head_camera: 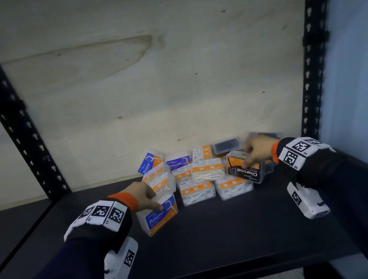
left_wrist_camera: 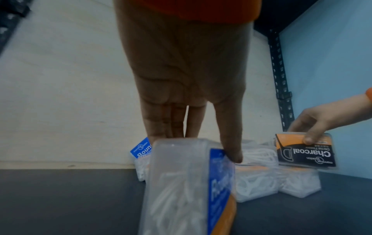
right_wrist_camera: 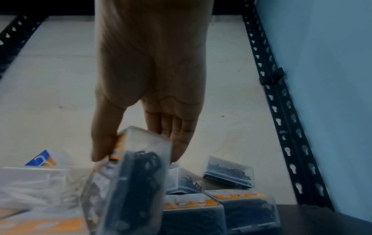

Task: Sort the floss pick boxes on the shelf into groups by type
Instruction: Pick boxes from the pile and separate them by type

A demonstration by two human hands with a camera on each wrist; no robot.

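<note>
Left hand: the left hand (head_camera: 144, 196) is gripping a Round box (head_camera: 157, 214), thumb on the label face and fingers (left_wrist_camera: 173, 120) behind its top edge, as the left wrist view shows. The box is sitting just in front of the pile, toward the shelf's front-left side; I cannot tell whether it is lifted or touching the shelf (head_camera: 216, 241).

Right hand: the right hand (head_camera: 258, 150) is pinching a Charcoal box (head_camera: 245, 168) between thumb and fingers, holding it tilted above the pile near the shelf's right edge.

Pile: the pile (head_camera: 201, 172) is lying mixed at the back of the shelf, against the back board (head_camera: 145, 73). Clear boxes of white picks are sitting in the middle, a second Round box (head_camera: 149, 162) and a Smooth box (head_camera: 179, 161) behind them, and dark boxes (right_wrist_camera: 228, 173) at the back right corner.

Stage: sorting looks barely begun, with types crowded together and two boxes in hand.

Risk, slip: the smooth plastic boxes are held only at their top ends, so a quick swing could twist one loose.

Risk, knock: either wrist passing low could be nudging stacked boxes over, since several are leaning on each other.

Risk, mix-up: many boxes are showing only orange back labels, so white types may be grouped wrongly unless turned over.
</note>
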